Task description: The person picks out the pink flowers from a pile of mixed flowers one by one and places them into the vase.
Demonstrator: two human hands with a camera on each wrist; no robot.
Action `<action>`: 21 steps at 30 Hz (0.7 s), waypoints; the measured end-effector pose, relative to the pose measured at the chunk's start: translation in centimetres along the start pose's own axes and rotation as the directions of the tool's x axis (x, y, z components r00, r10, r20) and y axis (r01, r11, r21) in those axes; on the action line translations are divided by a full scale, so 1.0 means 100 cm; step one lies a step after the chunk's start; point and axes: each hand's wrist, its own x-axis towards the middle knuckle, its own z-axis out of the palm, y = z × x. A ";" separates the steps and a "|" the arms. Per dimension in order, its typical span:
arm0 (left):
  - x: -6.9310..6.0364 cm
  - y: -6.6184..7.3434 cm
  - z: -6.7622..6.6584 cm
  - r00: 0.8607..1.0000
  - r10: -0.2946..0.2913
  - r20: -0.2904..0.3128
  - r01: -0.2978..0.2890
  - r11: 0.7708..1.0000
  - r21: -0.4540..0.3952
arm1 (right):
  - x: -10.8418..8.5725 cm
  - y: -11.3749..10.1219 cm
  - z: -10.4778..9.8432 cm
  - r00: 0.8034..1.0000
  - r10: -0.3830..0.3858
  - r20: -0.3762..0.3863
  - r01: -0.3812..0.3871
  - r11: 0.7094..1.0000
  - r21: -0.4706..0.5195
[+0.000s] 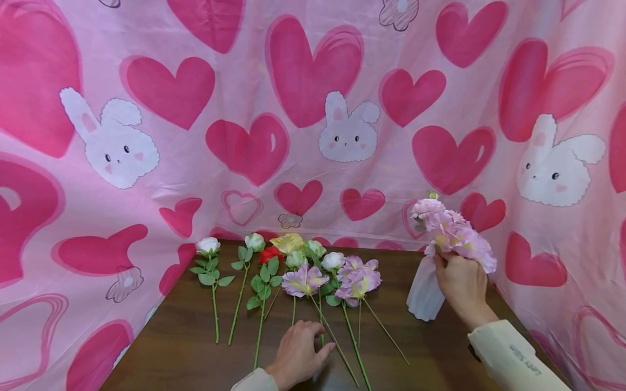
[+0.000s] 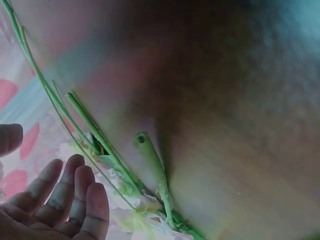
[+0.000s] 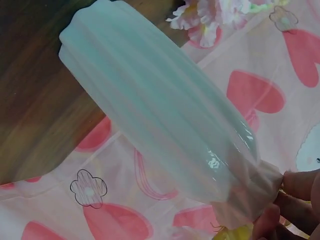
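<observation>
At the right of the table my right hand [image 1: 462,282] is at the mouth of a white fluted vase [image 1: 425,290]. Its thumb and fingers pinch at the base of a pink flower [image 1: 452,233], right by the rim; the stem is mostly hidden. The right wrist view shows the fingertips [image 3: 297,185] touching the vase's wavy edge. Over the stems at the front, my left hand [image 1: 300,350] hovers with loosely bent fingers and holds nothing. Under and beside it lie a purple flower [image 1: 305,281] and a second purple bloom [image 1: 359,279], their stems toward me.
Left of these lie white roses [image 1: 208,246], a red rose [image 1: 270,254] and a yellow flower [image 1: 287,242] on the dark wooden table [image 1: 186,326]. A pink cloth [image 1: 303,163] with hearts and rabbits hangs behind and along the sides.
</observation>
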 end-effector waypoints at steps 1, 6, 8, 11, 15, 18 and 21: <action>0.000 0.000 0.000 1.000 -0.001 0.001 0.001 1.000 0.000 | -0.002 0.001 0.001 0.999 -0.031 -0.026 0.031 0.999 -0.008; 0.001 0.001 -0.002 1.000 -0.012 0.024 0.012 1.000 -0.008 | -0.013 0.004 0.003 0.975 -0.178 -0.132 0.175 0.984 -0.039; 0.001 0.002 -0.002 0.999 -0.014 0.033 0.014 1.000 -0.008 | -0.016 0.004 0.003 0.966 -0.209 -0.155 0.204 0.978 -0.046; 0.002 0.002 -0.002 0.999 -0.015 0.035 0.015 1.000 -0.006 | -0.021 0.003 0.004 0.960 -0.224 -0.170 0.218 0.974 -0.053; 0.002 0.001 -0.002 0.999 -0.016 0.040 0.017 1.000 -0.008 | -0.032 -0.001 0.003 0.978 -0.154 -0.139 0.154 0.988 -0.013; 0.002 0.001 -0.002 0.999 -0.014 0.045 0.014 1.000 -0.010 | -0.040 -0.005 0.002 0.996 -0.054 -0.072 0.055 0.998 0.022; 0.002 0.001 -0.002 0.999 -0.012 0.044 0.012 1.000 -0.012 | -0.048 -0.008 0.001 1.000 0.024 -0.002 -0.024 0.999 0.029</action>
